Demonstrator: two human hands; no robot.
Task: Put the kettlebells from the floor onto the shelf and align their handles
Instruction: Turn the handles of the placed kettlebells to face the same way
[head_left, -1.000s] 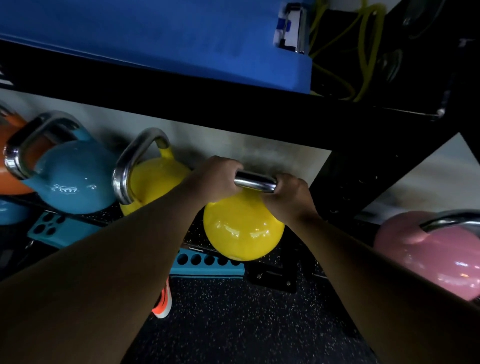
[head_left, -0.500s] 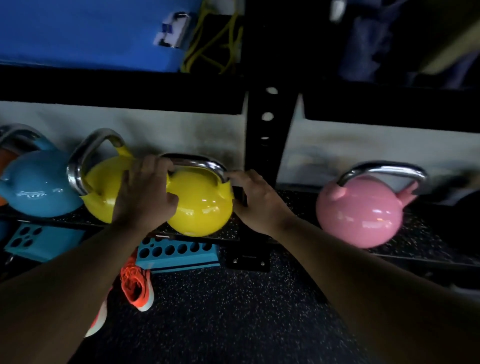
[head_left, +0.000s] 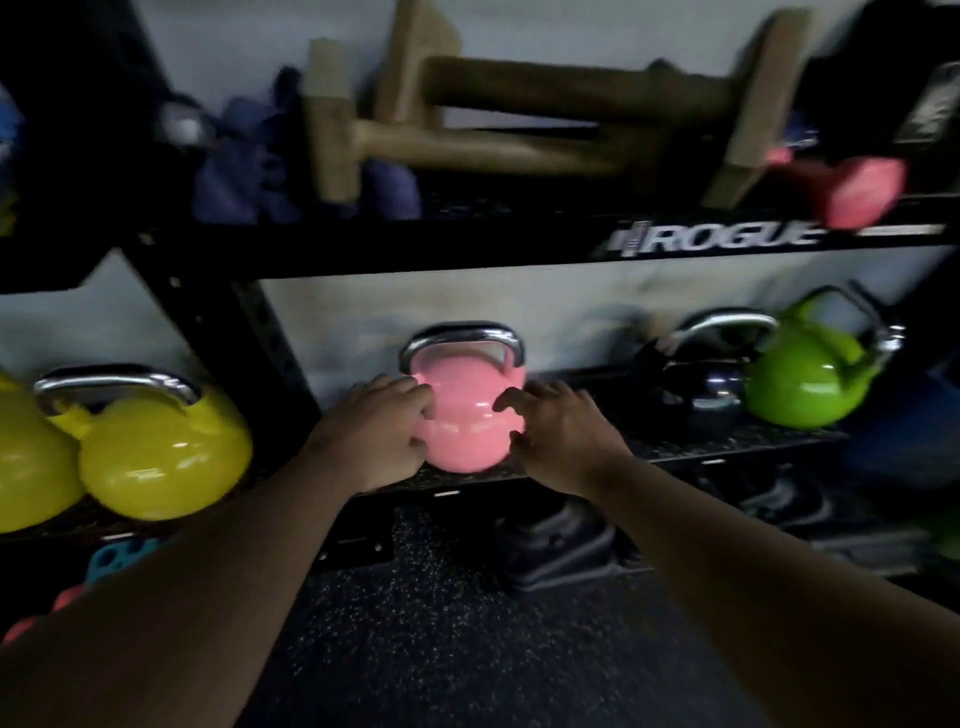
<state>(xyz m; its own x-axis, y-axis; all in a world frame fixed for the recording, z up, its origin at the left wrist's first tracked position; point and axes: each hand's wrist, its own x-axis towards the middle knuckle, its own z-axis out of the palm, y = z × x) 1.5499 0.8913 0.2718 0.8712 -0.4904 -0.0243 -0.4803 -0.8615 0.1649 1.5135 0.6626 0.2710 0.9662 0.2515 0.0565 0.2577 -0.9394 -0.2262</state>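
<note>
A pink kettlebell (head_left: 465, 415) with a steel handle stands on the black lower shelf (head_left: 691, 449), its handle facing me broadside. My left hand (head_left: 382, 434) lies against its left side and my right hand (head_left: 558, 434) against its right side, fingers curled onto the ball. To the left stand two yellow kettlebells (head_left: 161, 457), the nearer one with its handle broadside too. On the right are a black kettlebell (head_left: 696, 397) and a green kettlebell (head_left: 802, 384) whose handle is turned at an angle.
A black upright post (head_left: 249, 343) splits the shelf between the yellow and pink bells. The upper shelf carries wooden parallettes (head_left: 519, 119), dark blue cloth and a pink dumbbell (head_left: 852, 189). Blue blocks and dark gear lie under the shelf on speckled rubber floor (head_left: 441, 649).
Both hands left the yellow kettlebell, which now rests on the shelf, and moved right to the sides of the pink kettlebell. The view swung right and up.
</note>
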